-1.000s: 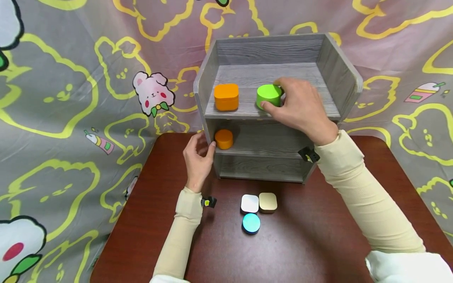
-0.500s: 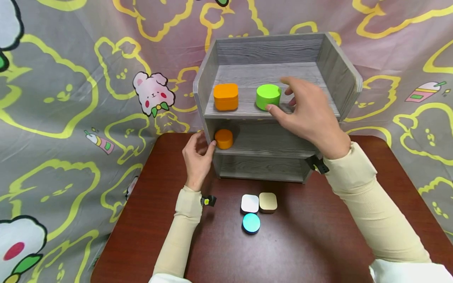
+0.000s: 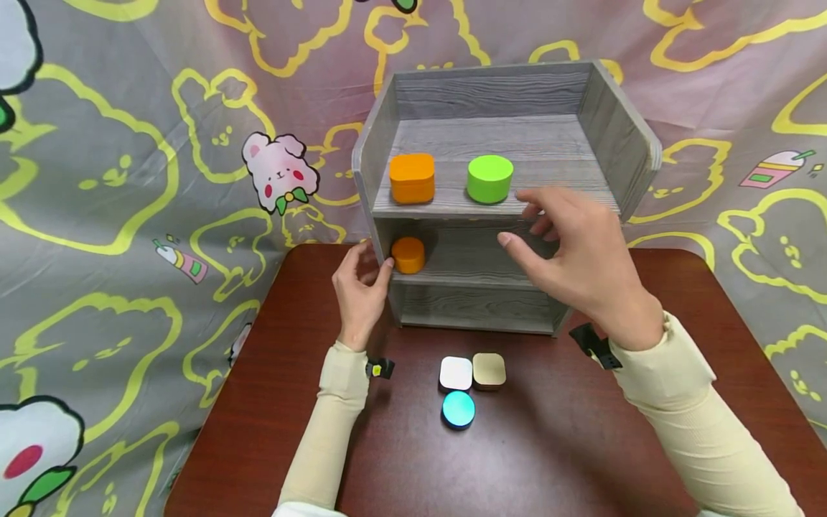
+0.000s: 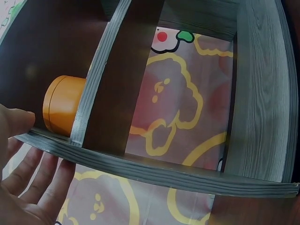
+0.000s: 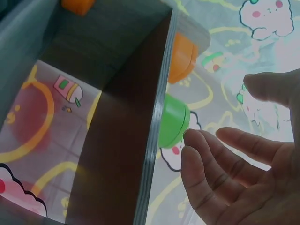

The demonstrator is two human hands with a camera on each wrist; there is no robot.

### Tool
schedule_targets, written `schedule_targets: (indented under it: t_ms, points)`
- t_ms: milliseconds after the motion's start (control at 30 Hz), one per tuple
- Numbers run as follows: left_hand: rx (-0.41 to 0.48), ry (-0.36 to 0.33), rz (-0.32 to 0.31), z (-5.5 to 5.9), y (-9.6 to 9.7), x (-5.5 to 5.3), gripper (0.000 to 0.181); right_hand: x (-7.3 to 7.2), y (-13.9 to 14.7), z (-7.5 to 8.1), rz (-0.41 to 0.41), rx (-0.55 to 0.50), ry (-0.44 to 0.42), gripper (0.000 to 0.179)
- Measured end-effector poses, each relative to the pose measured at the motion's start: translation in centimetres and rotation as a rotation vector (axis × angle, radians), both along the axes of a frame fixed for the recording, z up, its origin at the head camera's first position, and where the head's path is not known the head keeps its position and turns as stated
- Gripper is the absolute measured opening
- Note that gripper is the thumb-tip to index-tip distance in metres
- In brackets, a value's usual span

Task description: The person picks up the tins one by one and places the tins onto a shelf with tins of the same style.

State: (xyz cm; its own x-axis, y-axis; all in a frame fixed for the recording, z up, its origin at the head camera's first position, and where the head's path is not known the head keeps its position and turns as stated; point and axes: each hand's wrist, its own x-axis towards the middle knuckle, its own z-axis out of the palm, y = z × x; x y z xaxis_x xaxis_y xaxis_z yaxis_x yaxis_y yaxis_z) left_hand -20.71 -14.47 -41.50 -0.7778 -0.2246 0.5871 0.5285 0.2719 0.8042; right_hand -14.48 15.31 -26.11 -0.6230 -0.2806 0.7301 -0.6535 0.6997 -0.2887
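Note:
A small grey wood-grain shelf unit (image 3: pixel 491 276) stands on the table. My left hand (image 3: pixel 362 291) grips its left side panel, thumb at the front edge and fingers outside; the left wrist view shows the thumb (image 4: pixel 21 121) near a round orange box (image 4: pixel 63 105) on the middle shelf. On the top shelf sit an orange rounded-square box (image 3: pixel 412 179) and, to its right, a round green box (image 3: pixel 489 179). My right hand (image 3: pixel 581 262) hangs in front of the shelf, right of and below the green box, thumb and fingers apart, holding nothing.
On the dark red-brown table (image 3: pixel 549 445), before the shelf, a white rounded-square box (image 3: pixel 456 373), a beige one (image 3: pixel 489 370) and a round blue one (image 3: pixel 459 409) stand close together. A patterned cloth (image 3: pixel 129 215) hangs behind and at the sides.
My right hand has let go of the green box and drawn back, down and to the right. The green box stays on the top shelf. The left hand keeps its place.

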Motion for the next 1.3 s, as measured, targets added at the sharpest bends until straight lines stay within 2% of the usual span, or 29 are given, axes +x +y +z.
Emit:
schedule_targets:
  t_ms: [400,600,867,1100,1300]
  points:
    - [-0.011,-0.02,0.018,0.0,-0.1,0.3,0.033,3.1,-0.7,-4.3,0.071,0.043,-0.022,0.034]
    - [-0.008,-0.028,0.027,-0.1,-0.1,0.5,0.034,4.4,-1.6,-7.2,0.105,0.042,-0.068,0.033]
    - [-0.002,-0.029,0.039,0.1,0.1,0.4,0.035,5.5,-2.5,-10.7,0.131,0.053,-0.176,0.032]
    - [-0.022,-0.033,0.064,0.4,0.5,0.4,0.035,6.6,-3.3,-13.5,0.134,0.068,-0.205,0.032]
    - [-0.024,-0.045,0.06,0.5,0.5,0.4,0.035,7.4,-4.0,-15.8,0.138,0.095,-0.256,0.034]
